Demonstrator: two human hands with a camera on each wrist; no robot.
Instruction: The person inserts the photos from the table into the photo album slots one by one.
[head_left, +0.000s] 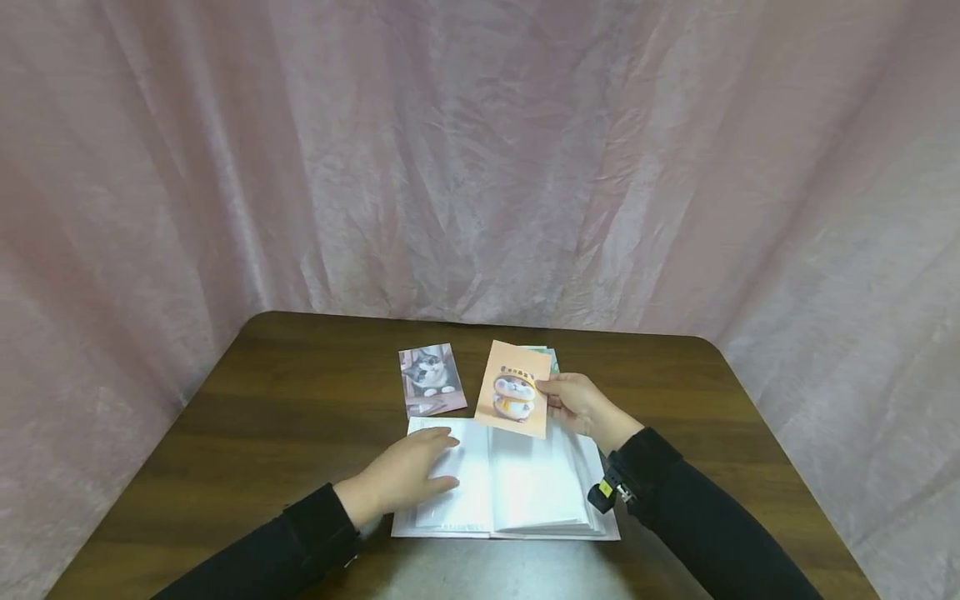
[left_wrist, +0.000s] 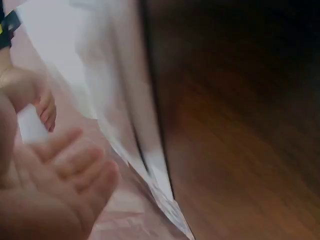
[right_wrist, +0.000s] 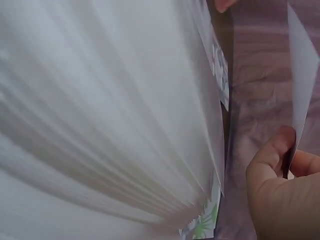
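An album (head_left: 536, 487) with white, clear-sleeved pages lies spread on the table. Between thumb and fingers, my right hand (head_left: 581, 404) pinches an orange card (head_left: 491, 375) with a cartoon animal in a yellow hat, raised over the album's far edge. My left hand (head_left: 408, 471) is over the left page, fingers extended and holding nothing; contact with the page is hard to tell. In the right wrist view the card (right_wrist: 301, 75) appears nearly edge-on beside the fanned pages (right_wrist: 110, 110). The left wrist view is blurred, with the left palm (left_wrist: 55, 185) visible.
A card with a grey and white cat (head_left: 431, 379) lies beyond the album's left side. Greenish cards (head_left: 553, 358) lie partly hidden behind the orange card. The brown wooden table (head_left: 300, 408) ends at a pink curtain (head_left: 465, 167).
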